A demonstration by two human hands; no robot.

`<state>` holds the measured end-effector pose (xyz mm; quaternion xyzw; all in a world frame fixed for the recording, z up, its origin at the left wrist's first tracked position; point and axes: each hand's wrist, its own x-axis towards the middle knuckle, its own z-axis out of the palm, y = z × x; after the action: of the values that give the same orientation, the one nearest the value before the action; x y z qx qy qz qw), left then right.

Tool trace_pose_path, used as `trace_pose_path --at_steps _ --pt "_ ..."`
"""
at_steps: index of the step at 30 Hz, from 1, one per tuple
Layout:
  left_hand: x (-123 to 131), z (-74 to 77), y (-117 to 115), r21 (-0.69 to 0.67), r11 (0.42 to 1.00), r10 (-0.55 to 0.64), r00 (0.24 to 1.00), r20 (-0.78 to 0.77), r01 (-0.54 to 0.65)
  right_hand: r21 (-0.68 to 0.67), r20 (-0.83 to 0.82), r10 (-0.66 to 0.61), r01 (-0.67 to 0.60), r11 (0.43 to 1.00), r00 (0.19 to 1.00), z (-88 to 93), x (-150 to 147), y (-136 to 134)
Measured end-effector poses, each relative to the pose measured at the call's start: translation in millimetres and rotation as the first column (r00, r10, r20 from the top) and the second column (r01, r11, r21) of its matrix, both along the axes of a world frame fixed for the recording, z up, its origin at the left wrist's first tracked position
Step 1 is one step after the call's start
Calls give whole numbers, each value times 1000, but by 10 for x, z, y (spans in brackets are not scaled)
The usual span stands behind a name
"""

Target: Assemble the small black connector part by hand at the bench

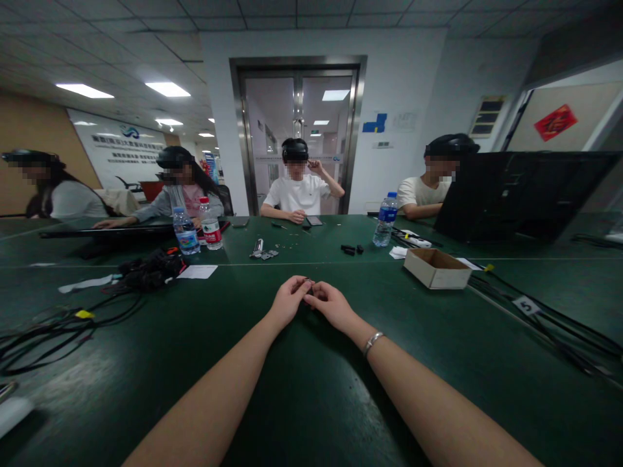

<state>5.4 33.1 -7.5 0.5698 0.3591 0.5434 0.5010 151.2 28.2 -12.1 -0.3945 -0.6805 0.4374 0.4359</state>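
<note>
Close together over the green table [272, 402], my left hand [291, 298] and my right hand [331, 303] meet with thumbs and fingers curled inward. Between the fingertips of both is a small dark thing [310, 290], mostly covered, so its kind cannot be made out. A silver bracelet [373, 343] circles my right wrist. Beyond my hands lies a group of small grey pieces [265, 253] beside a short silvery object [257, 246]. Farther right rest a few small black parts [351, 249].
An open cardboard box [435, 269] and a water bottle [385, 220] stand to the right, near cables [540, 311] and a large monitor [511, 194]. Left are two bottles [186, 232], a black bundle [153, 267] and coiled cables [63, 331]. Several people in headsets sit around the table.
</note>
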Motion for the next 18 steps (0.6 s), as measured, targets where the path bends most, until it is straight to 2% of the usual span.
trace_pose_path --at_steps 4,10,15,18 --pt "57 -15 -9 1 998 58 998 5 -58 30 21 -128 127 991 992 -49 -10 25" --pt "63 52 -71 -1 996 85 996 -29 -86 100 144 -175 161 982 974 -10 -5 6" --pt "-2 134 -114 -130 991 18 1000 -12 -19 91 138 -190 179 980 972 14 -2 -9" --pt "-23 122 -107 -107 993 -61 998 -29 57 69 124 -182 175 982 975 26 -4 -21"
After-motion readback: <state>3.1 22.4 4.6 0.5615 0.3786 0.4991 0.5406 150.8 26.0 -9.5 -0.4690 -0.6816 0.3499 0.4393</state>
